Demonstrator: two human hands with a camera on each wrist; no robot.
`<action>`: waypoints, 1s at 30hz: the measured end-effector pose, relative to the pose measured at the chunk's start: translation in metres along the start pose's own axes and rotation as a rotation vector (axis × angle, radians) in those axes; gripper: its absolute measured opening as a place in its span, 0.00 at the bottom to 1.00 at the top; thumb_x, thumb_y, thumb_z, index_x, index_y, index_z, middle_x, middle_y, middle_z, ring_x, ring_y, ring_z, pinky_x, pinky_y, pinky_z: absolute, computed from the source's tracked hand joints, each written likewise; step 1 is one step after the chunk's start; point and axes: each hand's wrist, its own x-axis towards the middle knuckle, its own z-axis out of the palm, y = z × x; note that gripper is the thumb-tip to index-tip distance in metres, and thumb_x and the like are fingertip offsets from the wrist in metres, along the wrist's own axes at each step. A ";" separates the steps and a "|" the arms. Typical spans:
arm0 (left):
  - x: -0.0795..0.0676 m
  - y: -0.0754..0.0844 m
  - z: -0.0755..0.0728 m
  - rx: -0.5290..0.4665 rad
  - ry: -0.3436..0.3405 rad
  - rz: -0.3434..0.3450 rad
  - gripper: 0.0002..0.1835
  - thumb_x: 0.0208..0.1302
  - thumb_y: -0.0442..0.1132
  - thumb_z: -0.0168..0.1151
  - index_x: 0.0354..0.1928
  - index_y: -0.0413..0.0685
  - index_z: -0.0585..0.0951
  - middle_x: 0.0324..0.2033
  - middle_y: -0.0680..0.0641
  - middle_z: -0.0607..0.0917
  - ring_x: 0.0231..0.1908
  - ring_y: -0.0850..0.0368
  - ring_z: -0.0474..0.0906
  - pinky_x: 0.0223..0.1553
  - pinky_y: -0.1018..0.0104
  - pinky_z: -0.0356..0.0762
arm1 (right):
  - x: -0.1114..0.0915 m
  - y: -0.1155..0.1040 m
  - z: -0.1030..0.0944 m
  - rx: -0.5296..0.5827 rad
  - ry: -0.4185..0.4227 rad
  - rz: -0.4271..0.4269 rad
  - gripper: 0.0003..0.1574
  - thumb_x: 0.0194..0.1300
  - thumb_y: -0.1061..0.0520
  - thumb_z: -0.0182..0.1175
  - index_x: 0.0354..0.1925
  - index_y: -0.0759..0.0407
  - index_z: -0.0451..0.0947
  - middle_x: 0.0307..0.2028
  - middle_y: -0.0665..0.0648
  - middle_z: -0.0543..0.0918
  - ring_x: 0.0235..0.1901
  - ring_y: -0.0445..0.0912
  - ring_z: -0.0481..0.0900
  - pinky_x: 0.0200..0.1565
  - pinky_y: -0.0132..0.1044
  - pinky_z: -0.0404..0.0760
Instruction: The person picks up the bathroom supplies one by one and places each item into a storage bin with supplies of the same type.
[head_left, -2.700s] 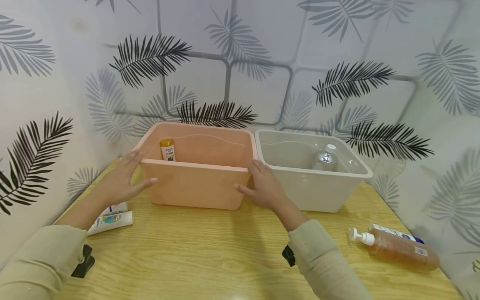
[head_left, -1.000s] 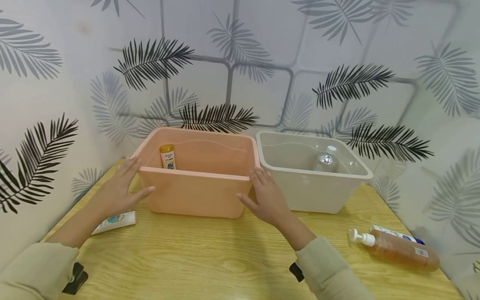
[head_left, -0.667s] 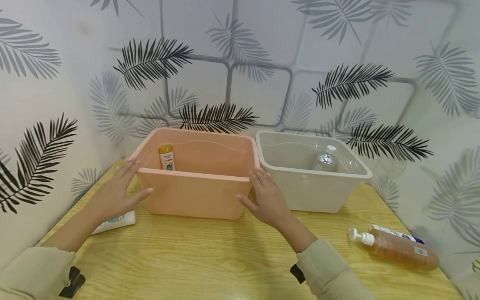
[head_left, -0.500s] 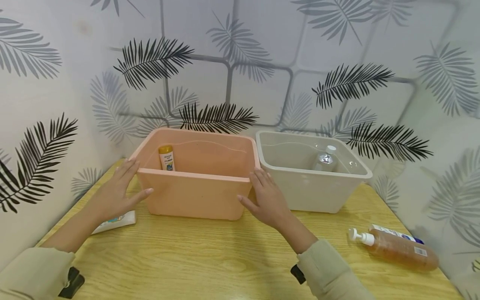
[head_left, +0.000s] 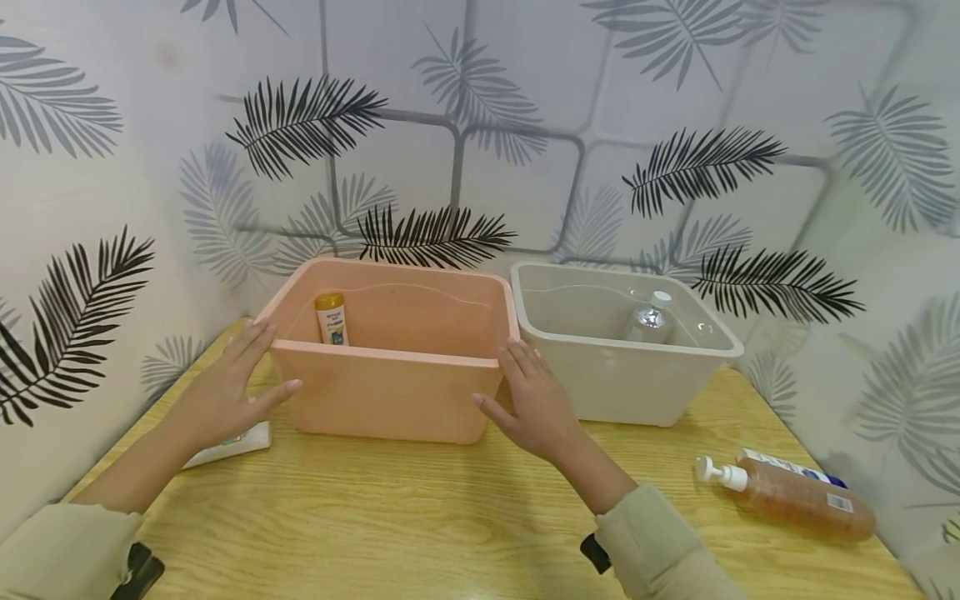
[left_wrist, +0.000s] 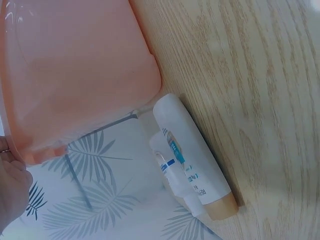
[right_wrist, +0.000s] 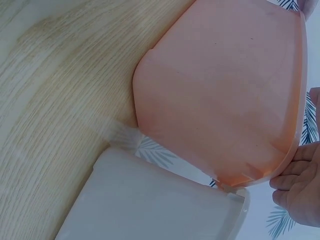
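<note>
A pink plastic storage bin (head_left: 390,392) stands on the wooden table, a bottle with a yellow cap (head_left: 332,321) upright inside at its left end. My left hand (head_left: 217,392) rests its fingers on the bin's left front corner, thumb held out by the front wall. At the right front corner, my right hand (head_left: 536,400) touches the rim with nearly straight fingers, its thumb also apart. The right wrist view has that hand's fingertips (right_wrist: 276,182) right at the rim. Only part of the left hand (left_wrist: 12,182) shows at the rim in the left wrist view.
A light grey bin (head_left: 622,379) stands close on the right, a clear bottle with a white cap (head_left: 651,323) inside. A pump bottle (head_left: 802,497) and a white tube (head_left: 787,464) lie at the right. Two white containers, one a gold-capped bottle (left_wrist: 192,155), lie at the left.
The pink bin has slid a little toward me, with both hands staying at its corners. The grey bin and the bottles lying on the right have not moved.
</note>
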 end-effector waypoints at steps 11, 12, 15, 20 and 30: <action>-0.003 0.001 -0.003 0.007 -0.030 -0.017 0.45 0.63 0.56 0.54 0.70 0.34 0.49 0.70 0.33 0.49 0.70 0.35 0.42 0.55 0.29 0.57 | -0.003 -0.002 -0.001 -0.008 0.018 -0.010 0.42 0.62 0.44 0.57 0.61 0.74 0.63 0.63 0.70 0.66 0.66 0.60 0.61 0.68 0.52 0.57; -0.004 0.001 -0.003 0.008 -0.032 -0.017 0.45 0.63 0.56 0.54 0.70 0.34 0.49 0.70 0.33 0.49 0.70 0.35 0.42 0.55 0.29 0.57 | -0.004 -0.002 -0.001 -0.011 0.020 -0.012 0.42 0.62 0.44 0.57 0.61 0.74 0.64 0.63 0.70 0.66 0.66 0.60 0.61 0.68 0.52 0.57; -0.005 0.001 -0.003 0.004 -0.033 -0.016 0.45 0.63 0.56 0.54 0.71 0.35 0.49 0.71 0.34 0.49 0.70 0.35 0.42 0.55 0.29 0.57 | -0.005 -0.002 -0.001 -0.011 0.028 -0.017 0.42 0.62 0.44 0.58 0.61 0.74 0.64 0.63 0.70 0.67 0.66 0.60 0.62 0.68 0.52 0.57; -0.008 0.003 -0.004 -0.014 -0.023 -0.014 0.45 0.63 0.55 0.55 0.71 0.36 0.49 0.71 0.34 0.49 0.70 0.36 0.42 0.55 0.29 0.57 | -0.007 -0.003 -0.001 -0.005 0.034 -0.019 0.41 0.62 0.45 0.58 0.61 0.73 0.64 0.63 0.69 0.67 0.66 0.59 0.62 0.67 0.52 0.58; -0.012 0.006 -0.006 -0.023 -0.030 -0.010 0.44 0.63 0.55 0.55 0.71 0.37 0.49 0.71 0.35 0.48 0.71 0.37 0.40 0.56 0.29 0.55 | -0.011 -0.002 0.002 -0.009 0.068 -0.040 0.40 0.62 0.45 0.58 0.61 0.72 0.64 0.62 0.69 0.68 0.65 0.58 0.63 0.67 0.52 0.59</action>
